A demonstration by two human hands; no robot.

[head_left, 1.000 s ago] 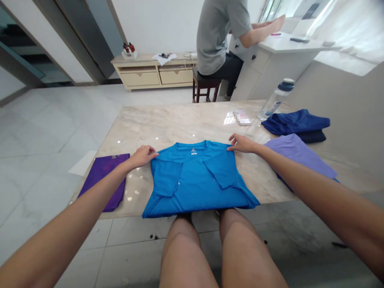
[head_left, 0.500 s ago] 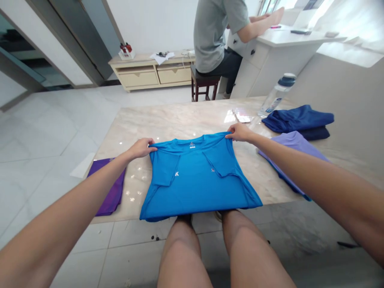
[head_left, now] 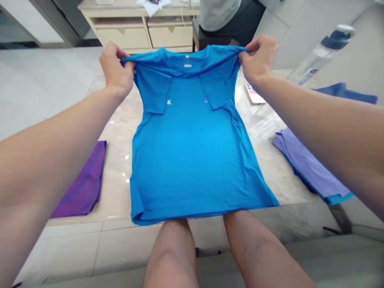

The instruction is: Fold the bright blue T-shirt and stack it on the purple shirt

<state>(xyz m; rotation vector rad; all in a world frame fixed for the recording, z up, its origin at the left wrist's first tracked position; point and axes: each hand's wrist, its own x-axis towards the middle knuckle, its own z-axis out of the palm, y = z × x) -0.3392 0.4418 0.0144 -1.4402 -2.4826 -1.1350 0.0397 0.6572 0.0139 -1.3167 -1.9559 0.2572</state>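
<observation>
A bright blue T-shirt [head_left: 192, 152] with its sleeves folded inward hangs from both my hands above the marble table [head_left: 120, 132]. My left hand [head_left: 115, 70] is closed on the shirt's left shoulder and my right hand [head_left: 259, 58] is closed on its right shoulder. The collar end is raised off the table. The hem drapes over the table's near edge above my knees.
A folded purple shirt [head_left: 82, 186] lies at the table's left. A lilac shirt [head_left: 310, 166] lies at the right, with dark blue clothes [head_left: 348, 94] and a water bottle [head_left: 325, 50] behind it. A phone [head_left: 254, 96] lies near my right wrist. A seated person [head_left: 222, 12] and a low cabinet [head_left: 141, 28] are beyond.
Both hands have lifted the blue shirt's shoulders up off the table and toward me. The view has tilted down and closer.
</observation>
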